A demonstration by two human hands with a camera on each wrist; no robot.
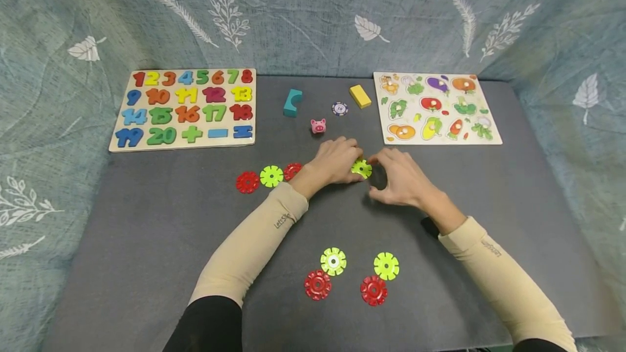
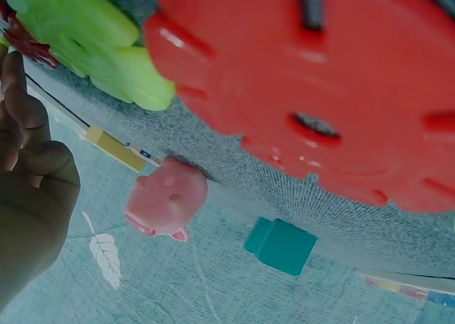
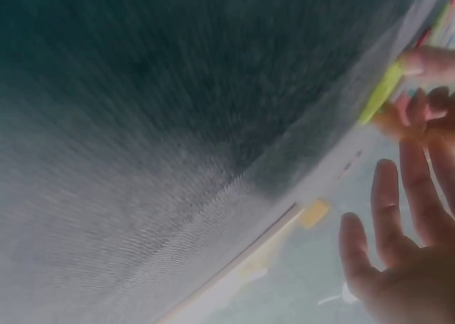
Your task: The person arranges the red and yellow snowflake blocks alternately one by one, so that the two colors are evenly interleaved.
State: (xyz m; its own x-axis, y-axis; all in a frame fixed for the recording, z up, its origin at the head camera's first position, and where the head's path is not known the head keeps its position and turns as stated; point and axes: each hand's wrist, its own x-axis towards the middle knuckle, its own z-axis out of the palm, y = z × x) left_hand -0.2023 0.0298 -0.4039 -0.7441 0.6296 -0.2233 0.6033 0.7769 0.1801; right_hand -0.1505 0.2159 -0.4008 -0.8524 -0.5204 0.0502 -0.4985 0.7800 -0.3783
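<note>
My left hand (image 1: 337, 161) pinches a yellow-green notched plastic disc (image 1: 362, 169) at its left edge, thumb in front and fingers behind. Just right of it is my right hand (image 1: 403, 179), its thumb and index finger spread apart and the index fingertip close to the disc's edge. In the right wrist view the same disc (image 3: 382, 93) appears edge-on at the left thumb. Left of the left wrist runs a row of discs: a red disc (image 1: 247, 182), a lime disc (image 1: 271, 176) and another red disc (image 1: 292, 170), the last partly covered by that wrist.
Nearer the body lie two lime discs (image 1: 333, 261), each touching a red disc (image 1: 318, 285). Beyond the hands are a pink pig figure (image 1: 318, 126), a poker chip (image 1: 339, 108), a teal block (image 1: 292, 103) and a yellow block (image 1: 360, 96). A number puzzle (image 1: 183, 142) and a vegetable puzzle (image 1: 414, 101) flank them.
</note>
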